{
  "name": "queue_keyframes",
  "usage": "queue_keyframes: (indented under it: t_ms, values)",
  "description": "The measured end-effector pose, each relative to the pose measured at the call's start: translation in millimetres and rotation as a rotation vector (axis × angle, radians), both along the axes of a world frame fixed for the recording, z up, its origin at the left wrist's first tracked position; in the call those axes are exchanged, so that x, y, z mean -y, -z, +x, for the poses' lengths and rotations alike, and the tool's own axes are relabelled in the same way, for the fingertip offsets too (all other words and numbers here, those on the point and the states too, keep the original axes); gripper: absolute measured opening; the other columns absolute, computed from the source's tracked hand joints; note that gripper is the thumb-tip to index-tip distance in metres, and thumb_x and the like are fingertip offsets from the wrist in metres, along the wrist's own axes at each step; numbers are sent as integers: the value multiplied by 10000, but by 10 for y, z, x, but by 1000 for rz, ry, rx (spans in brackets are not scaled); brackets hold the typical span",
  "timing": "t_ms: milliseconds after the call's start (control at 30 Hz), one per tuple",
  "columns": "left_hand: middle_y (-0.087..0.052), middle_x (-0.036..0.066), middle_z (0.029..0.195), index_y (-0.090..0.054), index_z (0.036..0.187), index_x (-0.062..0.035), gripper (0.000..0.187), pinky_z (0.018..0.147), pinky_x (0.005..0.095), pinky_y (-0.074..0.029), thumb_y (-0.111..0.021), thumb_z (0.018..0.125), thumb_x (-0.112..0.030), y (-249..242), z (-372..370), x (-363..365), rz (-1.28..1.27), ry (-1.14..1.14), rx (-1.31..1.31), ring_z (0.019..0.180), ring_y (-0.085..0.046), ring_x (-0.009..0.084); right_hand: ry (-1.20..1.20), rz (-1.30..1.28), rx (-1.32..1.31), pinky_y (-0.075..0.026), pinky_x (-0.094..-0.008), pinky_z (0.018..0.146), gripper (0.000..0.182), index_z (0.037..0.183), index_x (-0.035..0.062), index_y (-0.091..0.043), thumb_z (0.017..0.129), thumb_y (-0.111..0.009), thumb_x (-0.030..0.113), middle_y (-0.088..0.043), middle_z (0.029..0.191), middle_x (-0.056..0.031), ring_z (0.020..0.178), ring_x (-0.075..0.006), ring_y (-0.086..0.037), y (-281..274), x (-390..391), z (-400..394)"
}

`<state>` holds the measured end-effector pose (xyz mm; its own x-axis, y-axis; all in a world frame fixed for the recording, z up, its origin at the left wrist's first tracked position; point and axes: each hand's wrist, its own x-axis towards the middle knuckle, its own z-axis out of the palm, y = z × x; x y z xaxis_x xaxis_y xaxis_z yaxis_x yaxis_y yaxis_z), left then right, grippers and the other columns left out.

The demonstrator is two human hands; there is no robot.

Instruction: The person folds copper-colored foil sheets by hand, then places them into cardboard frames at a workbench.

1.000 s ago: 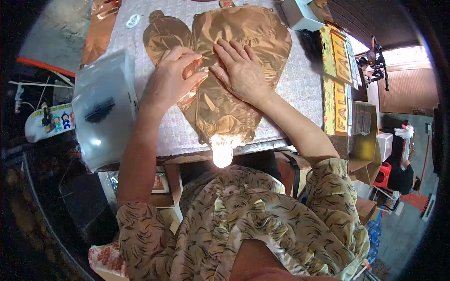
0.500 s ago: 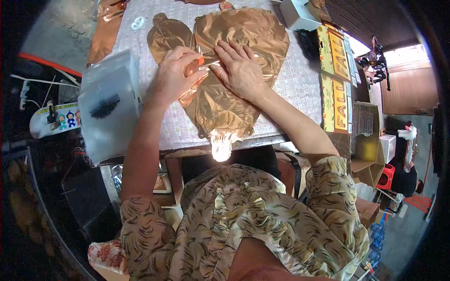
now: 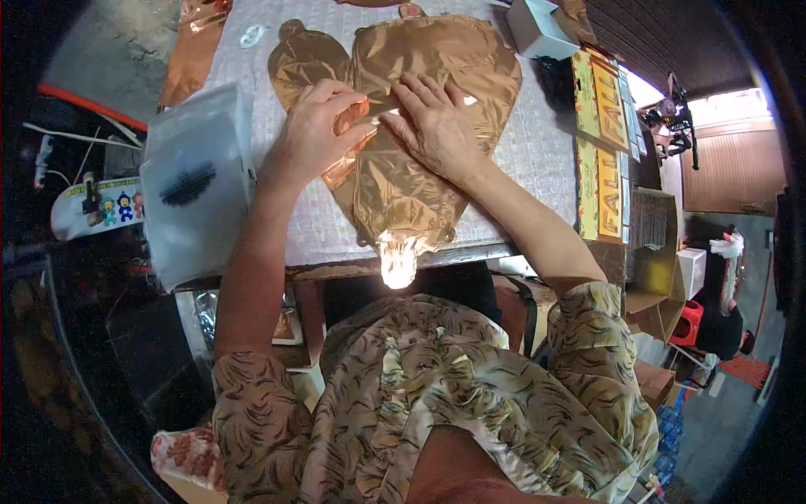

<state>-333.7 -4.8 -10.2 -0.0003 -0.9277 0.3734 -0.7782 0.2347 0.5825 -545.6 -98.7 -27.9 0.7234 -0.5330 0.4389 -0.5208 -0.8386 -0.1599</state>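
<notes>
A flat copper foil balloon (image 3: 420, 181) lies directly under both hands, its long axis running from the near table edge (image 3: 470, 252) away past the fingertips. The left hand (image 3: 315, 134) pinches a foil fold at the balloon's middle, touching the right hand (image 3: 437, 126), which presses open and flat just beside it. The foil is shiny, creased and deflated.
</notes>
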Motion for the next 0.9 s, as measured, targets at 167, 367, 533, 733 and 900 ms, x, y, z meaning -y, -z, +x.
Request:
queue_keyframes:
  t_ms: [167, 367, 533, 733, 900]
  values:
    - [-660, 121, 1153, -740, 1122, -32, 378, 946, 416, -519, -835, 818, -235, 119, 31, 46, -37, 15, -58, 1089, -633, 325, 4, -48, 16, -388, -536, 1114, 542, 1372, 30, -612, 999, -627, 424, -608, 1415, -173, 1345, -347, -544, 50, 35, 24]
    - [-682, 137, 1150, -712, 1177, -45, 350, 946, 373, -535, -786, 894, -236, 164, 122, 73, -102, 32, 87, 1086, -679, 303, -25, -14, 12, -426, -534, 1047, 487, 1291, 49, -645, 985, -623, 427, -636, 1377, -139, 1291, -307, -578, -16, 2, 34]
    - [-635, 175, 1061, -707, 1093, 25, 381, 832, 419, -533, -846, 817, -198, -6, 73, 11, -213, 108, 54, 956, -639, 352, -36, -25, 2, -415, -513, 1116, 505, 1330, -26, -618, 981, -653, 338, -628, 1369, -227, 1307, -361, -570, -139, -52, 47]
    - [-649, 174, 1051, -704, 1099, 21, 379, 838, 426, -528, -844, 819, -193, -87, 44, -28, -75, 43, -81, 980, -643, 353, -5, -23, -66, -355, -501, 1180, 480, 1351, 19, -614, 993, -635, 338, -625, 1387, -194, 1334, -361, -546, -296, -62, 68]
    - [-655, 177, 1019, -716, 1078, 23, 350, 836, 429, -531, -836, 809, -165, -12, 68, 4, -202, 58, 28, 983, -645, 358, 24, 28, -84, -339, -517, 1186, 483, 1357, 23, -614, 994, -639, 341, -622, 1391, -208, 1332, -371, -551, -213, 29, 69]
